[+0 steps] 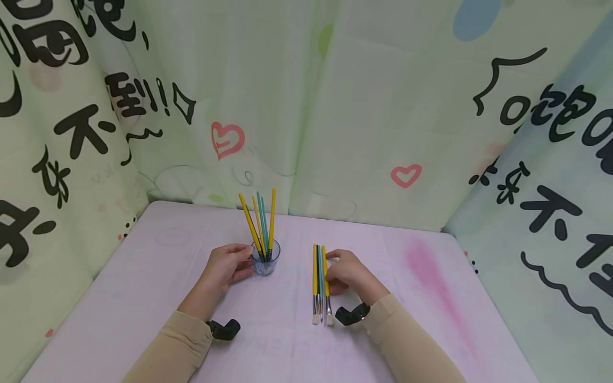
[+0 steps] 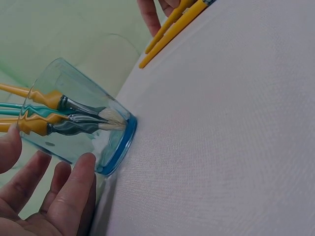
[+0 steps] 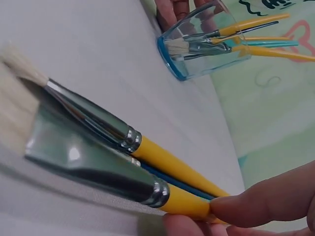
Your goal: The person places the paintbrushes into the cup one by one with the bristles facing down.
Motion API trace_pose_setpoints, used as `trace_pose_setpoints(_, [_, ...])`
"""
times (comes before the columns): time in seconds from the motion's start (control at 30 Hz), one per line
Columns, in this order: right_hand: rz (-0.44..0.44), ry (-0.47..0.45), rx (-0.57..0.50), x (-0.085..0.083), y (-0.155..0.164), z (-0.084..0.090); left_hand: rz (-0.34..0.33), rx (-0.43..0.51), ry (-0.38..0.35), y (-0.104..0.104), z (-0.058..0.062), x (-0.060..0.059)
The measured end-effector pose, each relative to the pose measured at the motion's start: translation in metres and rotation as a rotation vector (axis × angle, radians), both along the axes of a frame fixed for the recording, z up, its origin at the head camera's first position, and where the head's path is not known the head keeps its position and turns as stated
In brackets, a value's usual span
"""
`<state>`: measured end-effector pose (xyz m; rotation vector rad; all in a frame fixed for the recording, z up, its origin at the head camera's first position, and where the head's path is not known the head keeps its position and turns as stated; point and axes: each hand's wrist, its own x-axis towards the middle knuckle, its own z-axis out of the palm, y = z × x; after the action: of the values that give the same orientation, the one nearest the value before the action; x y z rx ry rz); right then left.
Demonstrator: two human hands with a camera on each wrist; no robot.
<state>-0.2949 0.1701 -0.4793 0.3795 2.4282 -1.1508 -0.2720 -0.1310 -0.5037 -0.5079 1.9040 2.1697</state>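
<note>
- Left hand [image 1: 229,266] rests on the pale lilac tabletop [image 1: 143,298] beside the small clear blue-tinted plastic cup [image 1: 265,260]. Fingers curl loosely about the cup's left side; the head view shows fingertips at its wall. In the left wrist view the fingers [image 2: 69,191] lie just beside the cup [image 2: 78,123], and a firm grasp cannot be confirmed.
- Cup stands upright near table centre. It holds several long thin paintbrushes [image 1: 261,223], yellow and teal handles, bristles down, handles fanning above the rim.
- Through the cup wall, the left wrist view shows the silver ferrules and pale bristles [image 2: 106,123] against the thick blue base.
- Right hand [image 1: 348,271] rests on the tabletop to the right of the cup, well apart from it. Thumb and fingertips pinch the handles of a row of flat-lying paintbrushes [image 1: 321,282].
- Row: two yellow handles with a teal one between, side by side, touching, bristles toward the person.
- Right wrist view: yellow handle [image 3: 182,199] pinched between fingertips [image 3: 261,201]; wide silver ferrule [image 3: 83,160] and white bristles lie flat on the table surface.
- Black wrist-worn camera mounts [image 1: 351,315] on both beige sleeves [image 1: 412,346].
- Printed pale green curtains [image 1: 306,106] with hearts and black characters enclose the table.
</note>
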Motion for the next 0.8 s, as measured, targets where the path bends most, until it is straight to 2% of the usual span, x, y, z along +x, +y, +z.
trace_pose_setpoints(0.37, [-0.044,0.031,-0.166,0.002,0.006,-0.001,-0.006,-0.002,0.009,0.0,0.001,0.001])
trace_pose_setpoints(0.8, [-0.097,0.226,-0.306,0.003,-0.005,0.017,-0.003,0.002,0.007,-0.001,0.001,0.0])
